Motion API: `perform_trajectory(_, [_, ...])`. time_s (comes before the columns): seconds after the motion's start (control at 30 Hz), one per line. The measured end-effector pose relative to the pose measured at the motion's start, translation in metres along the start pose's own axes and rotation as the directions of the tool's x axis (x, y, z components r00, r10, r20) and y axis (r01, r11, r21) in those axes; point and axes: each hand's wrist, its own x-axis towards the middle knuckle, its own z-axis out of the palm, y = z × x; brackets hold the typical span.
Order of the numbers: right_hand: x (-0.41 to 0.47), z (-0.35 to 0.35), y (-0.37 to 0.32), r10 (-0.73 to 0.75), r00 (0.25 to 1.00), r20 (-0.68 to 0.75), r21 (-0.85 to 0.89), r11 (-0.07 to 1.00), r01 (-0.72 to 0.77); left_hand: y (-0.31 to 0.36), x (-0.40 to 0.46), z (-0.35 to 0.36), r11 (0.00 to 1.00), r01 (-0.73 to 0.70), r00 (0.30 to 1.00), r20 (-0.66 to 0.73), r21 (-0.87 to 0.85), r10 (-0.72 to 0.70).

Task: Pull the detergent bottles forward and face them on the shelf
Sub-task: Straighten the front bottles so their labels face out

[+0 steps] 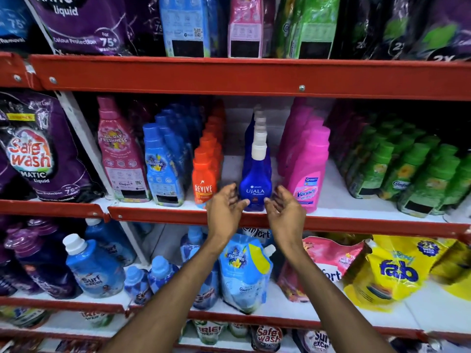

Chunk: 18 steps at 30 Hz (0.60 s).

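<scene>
A dark blue Ujala bottle (256, 184) with a white cap stands upright at the front edge of the middle shelf (158, 215), label facing out, with a row of like bottles behind it. My left hand (225, 210) is just left of its base and my right hand (285, 212) just right of it. Both hands have fingers apart and curled toward the bottle, fingertips close to it or barely touching. Orange Revive bottles (203, 184) stand to the left and pink Vanish bottles (307, 179) to the right, each in a row running back.
Blue (163, 169) and pink Comfort bottles (119, 154) stand further left, green ones (397, 174) to the right. A purple Safewash pouch (33, 154) fills the far left. Red shelf rails (229, 77) cross above and below. Pouches and Surf Excel bottles (91, 268) crowd the lower shelf.
</scene>
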Motion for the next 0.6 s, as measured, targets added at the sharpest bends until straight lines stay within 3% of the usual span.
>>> perform_trajectory(0.17, [0.0056, -0.0044, -0.0013, -0.05, 0.995, 0.083, -0.055, 0.997, 0.055, -0.0016, 0.0046, 0.0045, 1.0, 0.019, 1.0, 0.01, -0.012, -0.019])
perform_trajectory(0.6, [0.0074, -0.0025, 0.0042, -0.054, 0.998, 0.04, -0.054, 0.997, 0.056, -0.0035, 0.0071, 0.0092, 1.0, 0.023, 1.0, -0.007, -0.017, -0.023])
